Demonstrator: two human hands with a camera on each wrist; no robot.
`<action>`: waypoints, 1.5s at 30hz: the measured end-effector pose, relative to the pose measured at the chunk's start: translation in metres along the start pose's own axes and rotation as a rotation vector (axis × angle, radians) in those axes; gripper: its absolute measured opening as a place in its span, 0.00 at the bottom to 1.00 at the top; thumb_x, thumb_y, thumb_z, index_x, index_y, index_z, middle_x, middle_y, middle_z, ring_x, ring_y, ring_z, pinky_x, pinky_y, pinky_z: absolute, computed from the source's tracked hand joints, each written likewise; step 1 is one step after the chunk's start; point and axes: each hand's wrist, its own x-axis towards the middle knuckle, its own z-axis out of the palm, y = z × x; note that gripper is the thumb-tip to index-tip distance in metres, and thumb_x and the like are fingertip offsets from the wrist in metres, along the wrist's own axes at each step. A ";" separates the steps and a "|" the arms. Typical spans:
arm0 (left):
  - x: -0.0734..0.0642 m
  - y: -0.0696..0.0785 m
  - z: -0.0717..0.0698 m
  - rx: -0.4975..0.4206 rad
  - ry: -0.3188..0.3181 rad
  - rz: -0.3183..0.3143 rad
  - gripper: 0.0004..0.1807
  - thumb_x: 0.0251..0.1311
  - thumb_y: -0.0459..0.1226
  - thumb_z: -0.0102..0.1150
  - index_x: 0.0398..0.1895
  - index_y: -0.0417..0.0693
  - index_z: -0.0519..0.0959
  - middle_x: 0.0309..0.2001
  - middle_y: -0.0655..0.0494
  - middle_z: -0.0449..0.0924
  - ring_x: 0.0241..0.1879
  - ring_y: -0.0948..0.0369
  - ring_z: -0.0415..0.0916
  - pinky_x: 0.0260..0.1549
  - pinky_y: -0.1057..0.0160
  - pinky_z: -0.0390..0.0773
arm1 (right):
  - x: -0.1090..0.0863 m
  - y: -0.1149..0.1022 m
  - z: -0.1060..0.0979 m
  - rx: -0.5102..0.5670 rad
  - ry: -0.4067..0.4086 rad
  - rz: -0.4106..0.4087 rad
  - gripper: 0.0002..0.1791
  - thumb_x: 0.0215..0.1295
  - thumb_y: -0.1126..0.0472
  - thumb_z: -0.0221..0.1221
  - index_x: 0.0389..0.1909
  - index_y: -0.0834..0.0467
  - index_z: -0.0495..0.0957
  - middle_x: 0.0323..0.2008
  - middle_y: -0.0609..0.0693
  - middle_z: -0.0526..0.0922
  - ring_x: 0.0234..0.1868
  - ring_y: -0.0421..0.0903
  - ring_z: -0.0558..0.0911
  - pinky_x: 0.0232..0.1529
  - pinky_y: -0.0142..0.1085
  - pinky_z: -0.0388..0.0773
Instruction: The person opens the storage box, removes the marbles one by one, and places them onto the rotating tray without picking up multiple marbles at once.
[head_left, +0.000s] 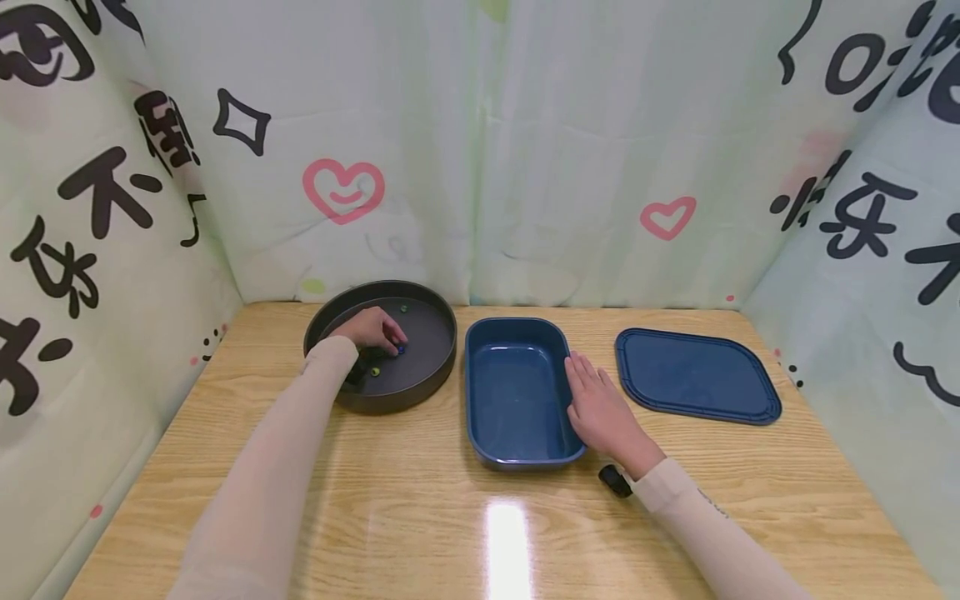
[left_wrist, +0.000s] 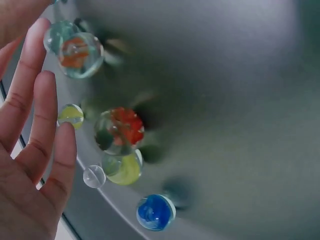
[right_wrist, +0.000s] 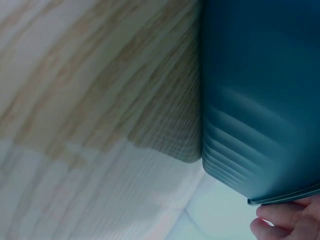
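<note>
Head view: a blue marble (head_left: 401, 350) lies at the nearer left hand's (head_left: 372, 328) fingertips — pinched or not, I cannot tell; the right hand's (head_left: 600, 410) straight fingers touch the blue box (head_left: 517, 392).

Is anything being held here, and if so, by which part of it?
Left grip: cannot be told; its fingertips are by a blue marble, any pinch unclear. Right grip: nothing held; it rests straight-fingered against the blue container at its right rim.
</note>
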 end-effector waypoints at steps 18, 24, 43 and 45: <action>0.008 0.000 0.007 0.082 0.031 0.046 0.10 0.44 0.32 0.71 0.34 0.45 0.87 0.33 0.51 0.87 0.34 0.62 0.82 0.37 0.64 0.79 | 0.001 0.001 0.003 -0.004 -0.003 0.002 0.32 0.66 0.64 0.44 0.69 0.72 0.51 0.71 0.66 0.52 0.72 0.60 0.55 0.69 0.55 0.53; 0.009 -0.004 0.008 0.080 0.052 0.056 0.09 0.43 0.32 0.72 0.32 0.45 0.87 0.32 0.52 0.87 0.32 0.64 0.82 0.36 0.66 0.79 | 0.001 0.002 0.004 -0.001 0.007 0.004 0.33 0.65 0.64 0.45 0.69 0.72 0.51 0.71 0.66 0.53 0.72 0.60 0.55 0.69 0.55 0.54; 0.003 0.008 0.005 -0.047 0.292 0.060 0.07 0.45 0.37 0.72 0.30 0.46 0.87 0.31 0.52 0.86 0.30 0.61 0.79 0.36 0.63 0.76 | 0.000 0.001 0.003 0.012 -0.001 0.002 0.33 0.66 0.64 0.44 0.69 0.72 0.50 0.71 0.66 0.52 0.72 0.61 0.55 0.69 0.55 0.53; 0.001 0.013 0.004 -0.077 0.317 0.063 0.09 0.47 0.36 0.71 0.33 0.45 0.87 0.34 0.51 0.86 0.34 0.58 0.80 0.39 0.60 0.77 | 0.000 0.001 0.003 0.015 0.000 0.002 0.33 0.66 0.64 0.45 0.69 0.72 0.50 0.71 0.66 0.52 0.72 0.61 0.54 0.69 0.55 0.53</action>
